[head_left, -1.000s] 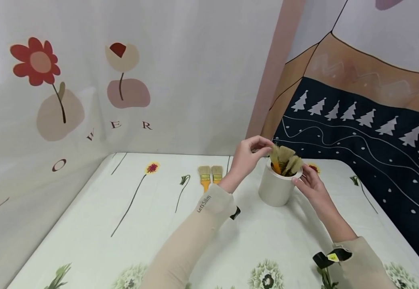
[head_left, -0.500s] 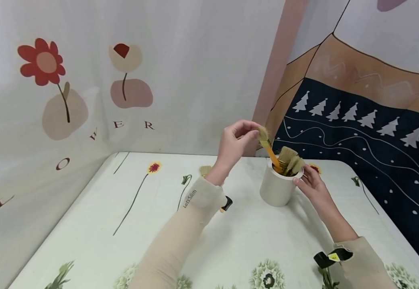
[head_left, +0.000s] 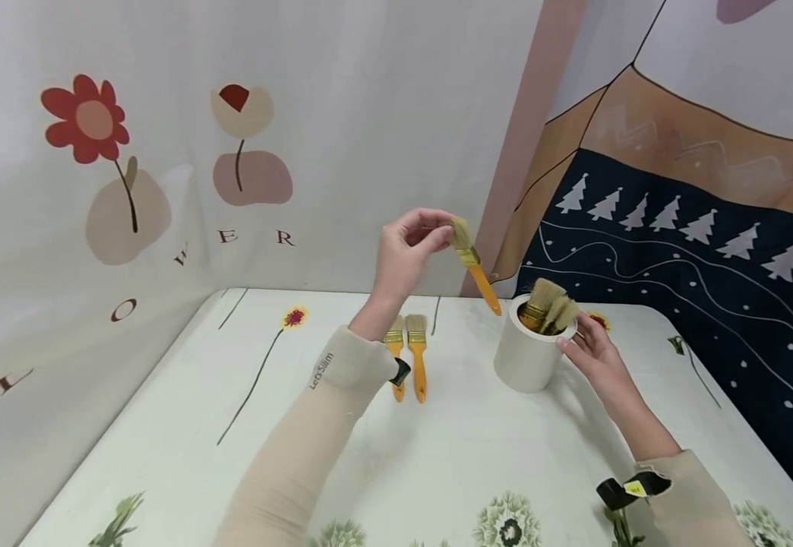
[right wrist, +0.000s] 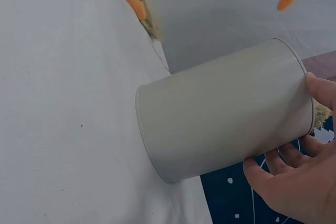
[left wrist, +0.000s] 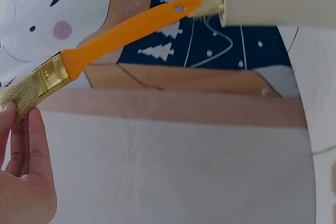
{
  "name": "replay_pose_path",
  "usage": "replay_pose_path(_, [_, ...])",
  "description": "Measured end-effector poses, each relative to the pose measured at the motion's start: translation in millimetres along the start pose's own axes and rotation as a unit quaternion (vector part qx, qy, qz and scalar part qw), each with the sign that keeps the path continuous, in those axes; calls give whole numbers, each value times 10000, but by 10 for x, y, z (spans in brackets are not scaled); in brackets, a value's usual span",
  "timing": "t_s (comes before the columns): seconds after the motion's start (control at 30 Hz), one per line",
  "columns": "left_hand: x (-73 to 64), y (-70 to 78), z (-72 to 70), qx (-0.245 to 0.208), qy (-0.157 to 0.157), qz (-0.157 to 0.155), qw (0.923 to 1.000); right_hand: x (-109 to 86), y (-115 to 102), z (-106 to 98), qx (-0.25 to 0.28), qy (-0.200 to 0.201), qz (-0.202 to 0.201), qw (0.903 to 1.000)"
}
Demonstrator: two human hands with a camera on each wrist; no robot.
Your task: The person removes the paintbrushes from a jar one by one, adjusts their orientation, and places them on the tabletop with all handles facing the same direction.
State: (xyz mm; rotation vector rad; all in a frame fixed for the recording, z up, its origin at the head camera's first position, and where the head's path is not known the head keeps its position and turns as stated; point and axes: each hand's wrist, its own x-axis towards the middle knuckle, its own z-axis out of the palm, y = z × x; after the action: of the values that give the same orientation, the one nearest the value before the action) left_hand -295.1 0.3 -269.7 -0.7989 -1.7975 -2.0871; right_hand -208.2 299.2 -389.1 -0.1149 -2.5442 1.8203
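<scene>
Above the table my left hand [head_left: 406, 251] pinches a paintbrush [head_left: 470, 254] by its pale bristles, its orange handle slanting down to the right. In the left wrist view, thumb and fingertips meet on the bristles of that brush [left wrist: 113, 34]. A white cylindrical pot [head_left: 525, 357] stands upright at the right, with more brushes [head_left: 544, 304] in it, bristles up. My right hand [head_left: 595, 353] holds the pot near its rim, thumb on one side and fingers on the other, as the right wrist view shows on the pot's wall [right wrist: 226, 114].
Two paintbrushes [head_left: 417, 361] lie side by side on the table left of the pot, partly behind my left wrist. The table wears a white flower-print cloth [head_left: 465, 456]. Printed curtains [head_left: 369, 137] hang behind and at the right.
My left hand has lifted one brush out of the pot and carried it up and to the left. The right hand has stayed at the pot.
</scene>
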Motion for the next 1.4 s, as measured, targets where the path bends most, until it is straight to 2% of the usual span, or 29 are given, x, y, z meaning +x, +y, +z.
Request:
replay_pose_path(0.27, [21,54,-331,304,285,-38,9991,-11,-1,-10,26,-15,-4,10000])
replay_pose_path(0.47, [1,1,-616,525,523,-251,9969,-13,0,-8,41,-26,-15,10000])
replay_pose_path(0.57, [-16,-69,-763,697,576,-442,9949,-10,6,-12,41,-6,18,10000])
replay_pose_path(0.67, [-38,-162,-926,912,588,-834,9906,0,6,-11,68,1,40,10000])
replay_pose_path(0.73, [-59,-237,-1037,1048,581,-1243,9850,8,4,-7,82,4,60,9999])
replay_pose_path(0.83, [-99,-368,-1198,1213,575,-1946,9717,16,2,1,123,5,93,9999])
replay_pose_path(0.97, [-165,-545,-1375,1436,609,-2825,9465,19,-4,11,199,-9,99,9998])
replay_pose_path(1.07, [-222,-686,-1461,1620,573,-3290,9286,14,-11,9,170,2,93,9998])
replay_pose_path(1.2, [-309,-888,-1547,1800,487,-3615,9135,13,-12,16,113,30,67,9999])
replay_pose_path(1.4, [-421,-1187,-1589,1722,586,-3920,9018,6,8,15,58,11,97,9999])
